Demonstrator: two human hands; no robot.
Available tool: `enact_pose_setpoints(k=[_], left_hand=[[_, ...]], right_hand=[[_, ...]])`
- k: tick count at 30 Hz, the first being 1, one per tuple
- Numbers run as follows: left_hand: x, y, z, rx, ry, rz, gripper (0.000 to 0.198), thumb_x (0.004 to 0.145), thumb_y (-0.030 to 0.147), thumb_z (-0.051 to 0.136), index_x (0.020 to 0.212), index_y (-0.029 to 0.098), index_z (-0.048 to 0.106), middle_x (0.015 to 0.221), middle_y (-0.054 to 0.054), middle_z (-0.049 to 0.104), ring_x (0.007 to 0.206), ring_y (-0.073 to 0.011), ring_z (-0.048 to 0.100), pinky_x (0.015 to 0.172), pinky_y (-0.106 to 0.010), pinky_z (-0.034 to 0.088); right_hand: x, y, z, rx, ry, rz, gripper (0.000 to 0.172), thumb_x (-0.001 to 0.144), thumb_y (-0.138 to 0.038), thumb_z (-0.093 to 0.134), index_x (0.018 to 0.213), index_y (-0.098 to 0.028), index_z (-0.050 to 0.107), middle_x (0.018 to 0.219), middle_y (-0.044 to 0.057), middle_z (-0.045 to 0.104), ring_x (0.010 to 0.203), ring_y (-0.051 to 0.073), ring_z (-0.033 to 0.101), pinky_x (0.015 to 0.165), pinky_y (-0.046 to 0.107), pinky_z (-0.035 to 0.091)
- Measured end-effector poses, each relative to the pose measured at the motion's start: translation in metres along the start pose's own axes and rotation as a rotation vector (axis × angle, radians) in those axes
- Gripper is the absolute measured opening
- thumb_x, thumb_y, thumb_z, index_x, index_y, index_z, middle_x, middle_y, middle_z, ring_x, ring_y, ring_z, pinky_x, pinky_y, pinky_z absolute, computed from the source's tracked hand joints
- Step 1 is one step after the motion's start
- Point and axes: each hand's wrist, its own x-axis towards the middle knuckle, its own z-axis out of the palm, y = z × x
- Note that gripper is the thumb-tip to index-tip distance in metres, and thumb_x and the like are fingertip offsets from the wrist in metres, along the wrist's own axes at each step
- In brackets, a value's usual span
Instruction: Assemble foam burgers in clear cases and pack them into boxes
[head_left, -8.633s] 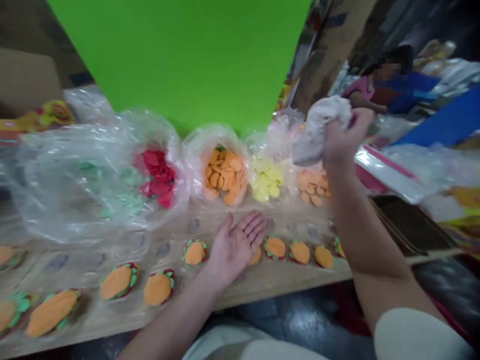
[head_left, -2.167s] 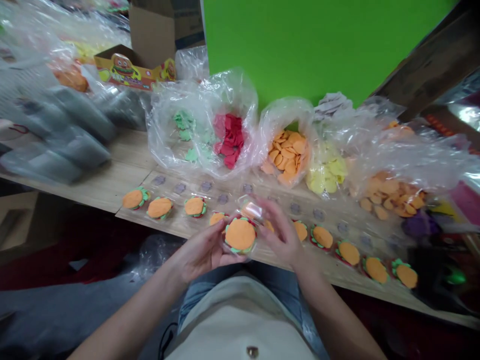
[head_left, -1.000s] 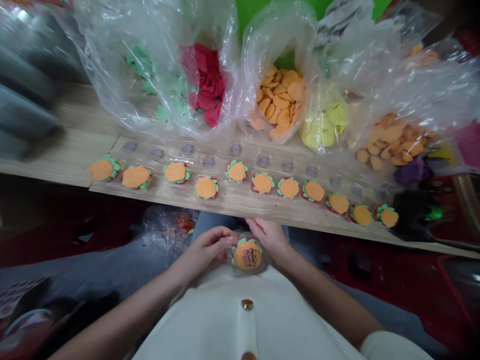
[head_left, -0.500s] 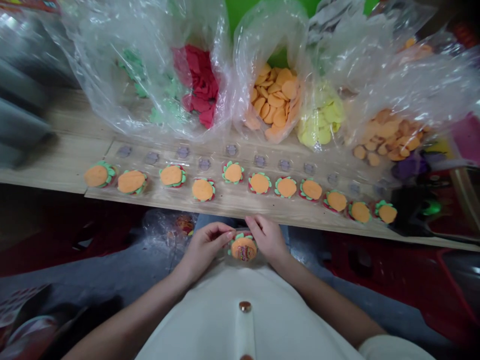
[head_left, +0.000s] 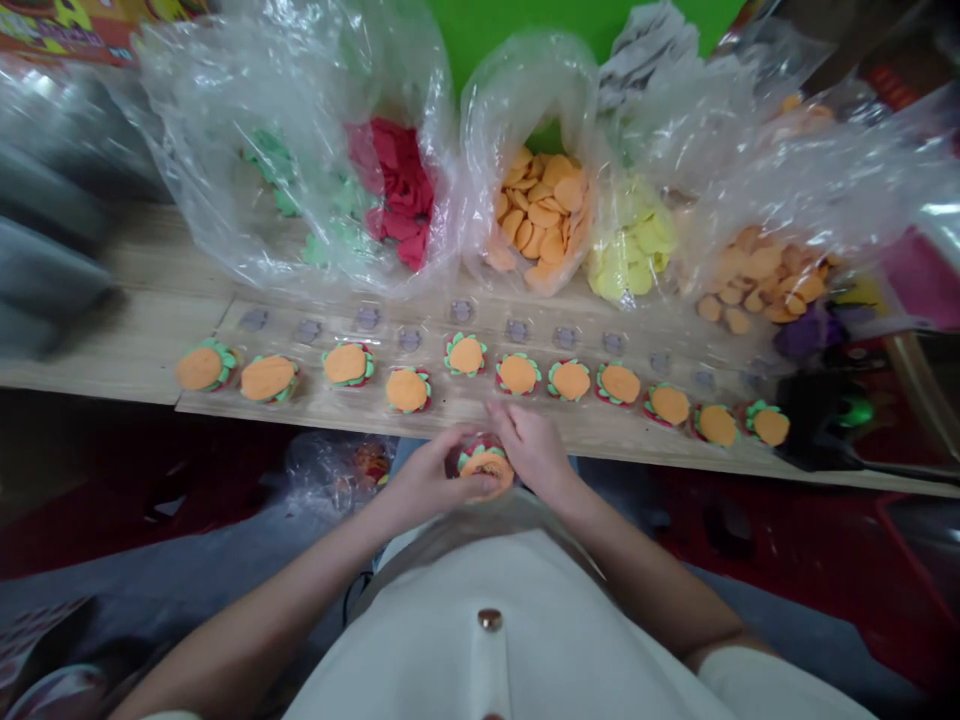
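Close to my body, just off the table's front edge, a small toy burger in clear plastic is held between my hands. My left hand wraps its left side, the thumb lying across the orange top. On the other side my right hand has its fingers closed against the burger's upper right edge. Dark print shows partly on the orange top. Beyond them several similar burgers in clear trays, one of them at the middle, form a row along the table.
Behind the row stand clear bags of green pieces, red pieces, orange discs, yellow pieces and light orange pieces. A black object with a green light is at the right. Red chairs are below.
The held burger has tipped and moved up a little towards the table. My left thumb now covers part of its top. The view has shifted slightly.
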Motion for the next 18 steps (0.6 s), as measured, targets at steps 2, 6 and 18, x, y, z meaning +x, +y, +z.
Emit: enact_pose_setpoints(k=[2, 6, 18], left_hand=[[0.002, 0.002, 0.007, -0.035, 0.108, 0.024, 0.053, 0.064, 0.029, 0.072, 0.112, 0.02, 0.052, 0.105, -0.005, 0.06, 0.094, -0.0214, 0.055, 0.081, -0.03, 0.043], [0.001, 0.005, 0.022, -0.107, 0.185, 0.021, 0.055, 0.063, 0.028, 0.073, 0.113, 0.02, 0.051, 0.108, -0.006, 0.06, 0.096, -0.0219, 0.056, 0.084, -0.031, 0.043], [0.022, 0.021, 0.023, -0.297, 0.183, 0.052, 0.046, 0.069, 0.028, 0.069, 0.109, 0.02, 0.049, 0.106, -0.005, 0.058, 0.097, -0.0195, 0.054, 0.084, -0.03, 0.044]], right_hand=[[-0.007, 0.005, -0.003, 0.04, 0.094, 0.063, 0.044, 0.091, -0.046, 0.029, 0.06, -0.02, 0.047, 0.055, 0.0, 0.05, 0.053, 0.012, 0.043, 0.053, 0.025, 0.027], [-0.013, 0.015, -0.004, 0.125, 0.183, 0.113, 0.043, 0.09, -0.046, 0.032, 0.057, -0.02, 0.041, 0.051, -0.003, 0.041, 0.049, 0.01, 0.035, 0.051, 0.024, 0.026], [0.023, 0.009, -0.025, 0.023, 0.272, -0.027, 0.042, 0.09, -0.045, 0.032, 0.058, -0.02, 0.041, 0.054, -0.001, 0.044, 0.053, 0.011, 0.04, 0.054, 0.025, 0.027]])
